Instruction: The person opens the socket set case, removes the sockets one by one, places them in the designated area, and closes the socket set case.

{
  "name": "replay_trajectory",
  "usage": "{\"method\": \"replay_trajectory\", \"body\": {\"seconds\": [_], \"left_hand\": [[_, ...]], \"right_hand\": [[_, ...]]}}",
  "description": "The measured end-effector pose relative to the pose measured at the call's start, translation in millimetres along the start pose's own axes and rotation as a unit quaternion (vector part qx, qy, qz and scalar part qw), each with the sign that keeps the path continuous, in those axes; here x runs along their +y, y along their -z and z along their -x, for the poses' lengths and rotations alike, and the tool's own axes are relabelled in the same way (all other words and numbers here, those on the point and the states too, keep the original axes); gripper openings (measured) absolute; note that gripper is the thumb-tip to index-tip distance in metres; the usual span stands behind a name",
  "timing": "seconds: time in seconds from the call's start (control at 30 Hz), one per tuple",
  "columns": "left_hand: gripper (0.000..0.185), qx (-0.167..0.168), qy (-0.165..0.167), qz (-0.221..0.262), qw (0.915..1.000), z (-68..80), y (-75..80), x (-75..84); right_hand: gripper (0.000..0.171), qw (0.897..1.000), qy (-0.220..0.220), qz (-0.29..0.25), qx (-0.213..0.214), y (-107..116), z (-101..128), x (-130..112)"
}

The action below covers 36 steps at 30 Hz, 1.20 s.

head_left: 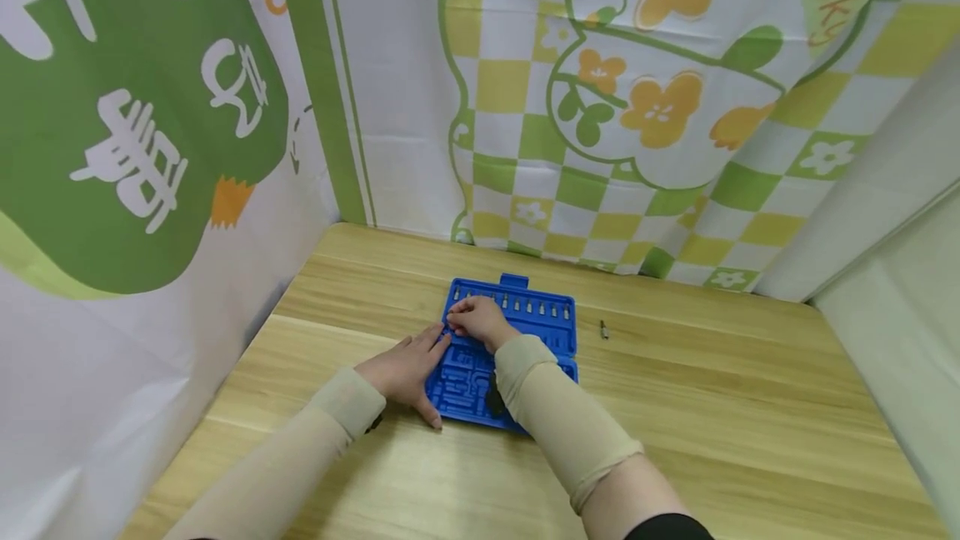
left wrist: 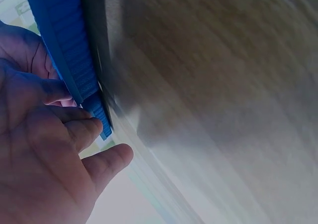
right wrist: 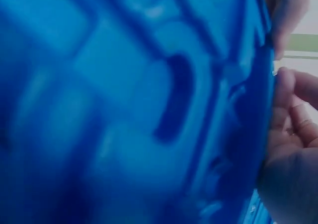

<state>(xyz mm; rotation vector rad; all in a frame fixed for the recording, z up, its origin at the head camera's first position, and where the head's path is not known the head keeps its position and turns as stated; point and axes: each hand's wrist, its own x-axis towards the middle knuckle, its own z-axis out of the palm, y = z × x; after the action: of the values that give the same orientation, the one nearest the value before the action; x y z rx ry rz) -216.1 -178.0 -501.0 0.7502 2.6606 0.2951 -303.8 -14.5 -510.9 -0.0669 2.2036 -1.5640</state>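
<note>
Here, beige right sleeve (head_left: pixel 566 419) across the blue case (head_left: pixel 536 332), metal bit (head_left: pixel 604 330) nearby.

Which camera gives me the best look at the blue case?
The head view: it shows the open blue case with its row of bits, though partly covered. The left wrist view catches only an outer side; the right wrist view, a blurred close-up of molded recesses.

Two beige fabric sleeves (head_left: pixel 573 419) with wide cuffs (head_left: pixel 350 402), plus a black garment edge (head_left: pixel 670 528) beyond the right one.
</note>
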Motion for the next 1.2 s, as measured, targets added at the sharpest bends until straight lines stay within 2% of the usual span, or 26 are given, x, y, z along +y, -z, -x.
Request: {"method": "replay_trajectory", "body": {"seconds": [0.1,0.27,0.43,0.77,1.0,1.2], "left_hand": [[0.138,-0.001,-0.001,-0.001,1.0000,-0.3,-0.1,1.3],[0.138,-0.002,0.010,-0.009,0.9999,0.1,-1.7,0.7],[0.140,-0.007,0.020,-0.012,0.9997,-1.4,-3.3,0.4],[0.140,-0.003,0.022,0.009,0.9997,-2.5,-4.0,4.2],[0.141,-0.003,0.023,0.016,0.9996,-0.5,-4.8,4.3],[0.140,-0.002,0.021,0.027,0.9994,-0.3,-1.8,6.7]], "right_hand": [[0.014,1.000,0.017,-0.002,0.005,0.8,1.5,4.6],[0.017,0.997,0.027,-0.059,0.030,2.5,2.2,7.9],[0.022,0.996,0.025,-0.076,0.039,17.1,2.2,11.5],[0.029,0.996,0.031,-0.076,0.023,77.0,17.0,17.4],[0.030,0.996,0.016,-0.052,0.066,120.7,22.1,28.2],[0.037,0.993,0.002,-0.071,0.098,154.7,24.7,38.3]]}}
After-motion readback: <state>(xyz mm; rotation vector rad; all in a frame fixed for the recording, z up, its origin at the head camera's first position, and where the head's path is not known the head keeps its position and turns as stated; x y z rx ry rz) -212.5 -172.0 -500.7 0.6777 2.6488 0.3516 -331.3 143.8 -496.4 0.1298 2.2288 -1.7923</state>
